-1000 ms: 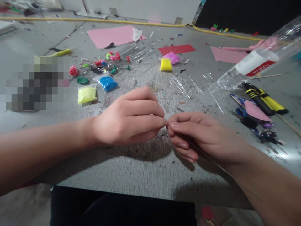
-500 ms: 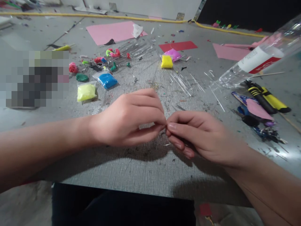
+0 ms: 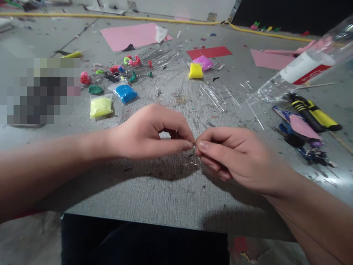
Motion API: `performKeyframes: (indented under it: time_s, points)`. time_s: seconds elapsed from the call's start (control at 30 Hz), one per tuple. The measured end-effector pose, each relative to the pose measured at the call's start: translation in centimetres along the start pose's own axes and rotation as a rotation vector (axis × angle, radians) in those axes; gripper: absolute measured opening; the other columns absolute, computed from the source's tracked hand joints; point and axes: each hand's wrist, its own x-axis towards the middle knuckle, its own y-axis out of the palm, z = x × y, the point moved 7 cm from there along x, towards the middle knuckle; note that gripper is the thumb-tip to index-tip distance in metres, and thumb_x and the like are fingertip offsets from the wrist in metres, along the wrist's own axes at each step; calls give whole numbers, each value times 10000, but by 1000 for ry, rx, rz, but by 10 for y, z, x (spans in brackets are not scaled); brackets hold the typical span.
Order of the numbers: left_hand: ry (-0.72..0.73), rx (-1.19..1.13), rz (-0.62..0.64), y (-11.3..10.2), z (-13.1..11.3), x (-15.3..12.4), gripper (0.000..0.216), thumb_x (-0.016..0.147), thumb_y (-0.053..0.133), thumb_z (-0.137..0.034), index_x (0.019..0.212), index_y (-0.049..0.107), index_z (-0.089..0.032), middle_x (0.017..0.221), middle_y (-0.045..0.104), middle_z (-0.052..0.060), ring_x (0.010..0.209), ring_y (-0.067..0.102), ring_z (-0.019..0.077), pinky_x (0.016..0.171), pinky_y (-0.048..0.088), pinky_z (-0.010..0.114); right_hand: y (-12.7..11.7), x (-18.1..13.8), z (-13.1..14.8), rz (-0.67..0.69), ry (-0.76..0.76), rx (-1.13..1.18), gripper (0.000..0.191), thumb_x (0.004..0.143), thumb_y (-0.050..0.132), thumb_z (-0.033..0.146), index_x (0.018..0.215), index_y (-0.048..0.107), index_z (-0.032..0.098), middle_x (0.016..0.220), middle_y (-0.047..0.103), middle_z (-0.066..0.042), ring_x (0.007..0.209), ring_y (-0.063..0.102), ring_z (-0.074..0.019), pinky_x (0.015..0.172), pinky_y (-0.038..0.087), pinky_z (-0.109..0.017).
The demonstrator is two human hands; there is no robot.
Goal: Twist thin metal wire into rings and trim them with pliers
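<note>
Here, over the grey table [image 3: 165, 198], both hands meet fingertip to fingertip. The left hand [image 3: 146, 134] has uncurled from a stacked grip into a thumb-and-forefinger pinch; the right hand [image 3: 234, 156] stays pinched. Between them sits the thin wire [image 3: 195, 144], apparently now under finer fingertip control.

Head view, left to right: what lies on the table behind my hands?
Pale yellow clay bag → blue clay bag → bright yellow clay bag → clear plastic bottle. Magenta bag left out: it overlaps the yellow one. In front, left hand then right hand, pinching a thin wire between them.
</note>
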Motion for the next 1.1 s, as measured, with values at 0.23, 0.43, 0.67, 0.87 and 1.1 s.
performKeyframes:
  time_s: [0.23, 0.43, 0.67, 0.87, 1.1]
  points:
    - [171, 170, -9, 0, -15, -2, 96, 873, 660, -196, 843, 729, -256, 826, 755, 74, 821, 687, 224, 805, 547, 365, 5, -3, 3, 28, 14, 48, 259, 1008, 577, 327, 790, 594, 189, 577, 486, 59, 442, 411, -53, 392, 287, -188]
    - [187, 207, -75, -1, -19, -3, 120, 876, 633, -162, 860, 716, -247, 837, 746, 71, 836, 680, 220, 806, 537, 355, 2, -4, 8, -24, -29, 12, 262, 1006, 577, 321, 777, 594, 196, 577, 485, 52, 468, 394, -66, 405, 288, -202]
    - [-41, -50, -82, 2, 0, -3, 90, 880, 654, -197, 815, 707, -231, 805, 740, 40, 777, 665, 188, 724, 529, 305, 0, -4, 7, -65, -90, -136, 249, 1017, 561, 316, 801, 597, 197, 601, 513, 45, 493, 432, -73, 428, 335, -212]
    - [-224, -245, -107, 8, 10, -4, 145, 896, 610, -153, 767, 675, -163, 721, 688, 2, 676, 608, 120, 644, 498, 234, -1, -2, 11, -95, -145, -212, 262, 1022, 550, 307, 788, 592, 199, 620, 543, 42, 505, 462, -74, 466, 354, -228]
    - [-337, -425, -123, 17, 23, -7, 123, 873, 621, -195, 768, 677, -164, 696, 656, -7, 668, 600, 126, 646, 487, 250, 0, -4, 16, -106, -193, -278, 257, 1014, 548, 284, 772, 582, 202, 625, 527, 36, 542, 463, -92, 497, 354, -249]
